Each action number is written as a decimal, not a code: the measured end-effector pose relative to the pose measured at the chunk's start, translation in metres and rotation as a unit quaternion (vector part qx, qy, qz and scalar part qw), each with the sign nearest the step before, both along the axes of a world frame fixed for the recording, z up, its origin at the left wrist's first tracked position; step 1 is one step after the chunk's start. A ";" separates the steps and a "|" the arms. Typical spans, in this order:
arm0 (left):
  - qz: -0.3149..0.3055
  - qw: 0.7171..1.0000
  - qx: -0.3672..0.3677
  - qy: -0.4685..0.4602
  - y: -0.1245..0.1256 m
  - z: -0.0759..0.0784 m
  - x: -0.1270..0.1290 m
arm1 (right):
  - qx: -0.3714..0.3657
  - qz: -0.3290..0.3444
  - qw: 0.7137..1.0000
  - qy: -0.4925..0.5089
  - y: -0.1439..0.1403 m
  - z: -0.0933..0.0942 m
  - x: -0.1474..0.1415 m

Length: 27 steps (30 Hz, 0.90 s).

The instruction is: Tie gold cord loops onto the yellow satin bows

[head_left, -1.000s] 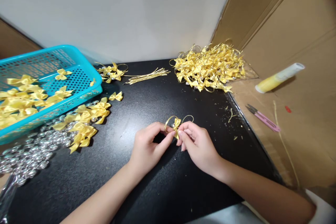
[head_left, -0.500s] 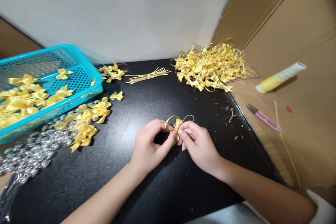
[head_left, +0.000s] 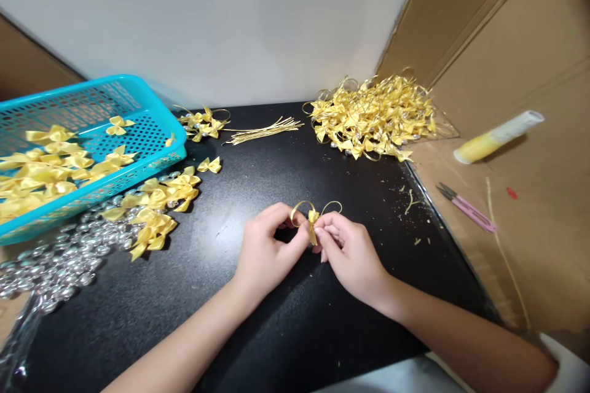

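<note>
The left hand [head_left: 267, 252] and the right hand [head_left: 348, 252] both pinch one small yellow bow [head_left: 313, 221] (gold loops above) over the black tabletop [head_left: 276, 331], near a teal basket [head_left: 152, 129].

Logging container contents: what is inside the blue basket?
The blue basket holds loose yellow ribbon bows, heaped toward its near left side. Its left end is cut off by the frame, and anything under the bows is covered.
</note>
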<state>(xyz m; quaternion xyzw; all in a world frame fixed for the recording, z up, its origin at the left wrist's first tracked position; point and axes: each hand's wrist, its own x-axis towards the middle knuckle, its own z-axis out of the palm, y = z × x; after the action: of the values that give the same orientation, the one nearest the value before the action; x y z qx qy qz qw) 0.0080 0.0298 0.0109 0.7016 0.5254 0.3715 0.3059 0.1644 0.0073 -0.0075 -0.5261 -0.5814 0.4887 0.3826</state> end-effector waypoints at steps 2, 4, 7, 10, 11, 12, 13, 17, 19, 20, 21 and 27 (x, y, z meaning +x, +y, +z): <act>0.003 0.999 -0.046 -0.025 0.002 0.000 0.000 | -0.002 0.000 1.000 0.000 0.001 0.000 0.000; 0.002 0.997 -0.070 -0.043 0.003 -0.001 -0.001 | -0.003 -0.001 1.000 0.005 0.001 0.000 0.000; 0.000 0.996 -0.073 -0.053 0.003 -0.002 -0.002 | -0.012 -0.001 1.000 0.013 0.001 0.001 0.001; -0.002 0.996 -0.069 -0.055 0.003 -0.002 -0.002 | -0.026 -0.002 0.999 0.018 0.000 0.001 0.002; -0.004 0.996 -0.068 -0.057 0.003 -0.002 -0.002 | -0.028 -0.002 0.999 0.018 0.000 0.001 0.002; -0.006 0.996 -0.068 -0.059 0.003 -0.002 -0.002 | -0.027 -0.003 0.999 0.018 -0.001 0.001 0.002; -0.007 0.996 -0.068 -0.061 0.002 -0.002 -0.002 | -0.025 -0.003 1.000 0.018 -0.001 0.001 0.001; -0.005 0.995 -0.068 -0.067 0.001 -0.002 -0.001 | -0.023 -0.005 0.999 0.023 0.000 0.001 0.001; 0.000 0.995 -0.073 -0.070 0.001 -0.003 -0.001 | -0.025 -0.005 0.999 0.023 0.000 0.001 0.001; 0.001 0.995 -0.075 -0.072 0.001 -0.003 -0.001 | -0.025 -0.005 0.999 0.022 0.000 0.001 0.001; 0.003 0.994 -0.077 -0.074 0.001 -0.003 -0.001 | -0.026 -0.005 0.999 0.022 0.001 0.001 0.001; 0.001 0.995 -0.070 -0.072 0.000 -0.003 -0.001 | -0.040 -0.008 0.999 0.032 0.000 -0.001 0.001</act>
<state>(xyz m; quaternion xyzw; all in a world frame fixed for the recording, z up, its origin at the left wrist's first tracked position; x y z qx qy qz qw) 0.0071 0.0302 0.0079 0.6494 0.5271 0.3837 0.3913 0.1650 0.0078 -0.0080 -0.5298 -0.5443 0.5253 0.3835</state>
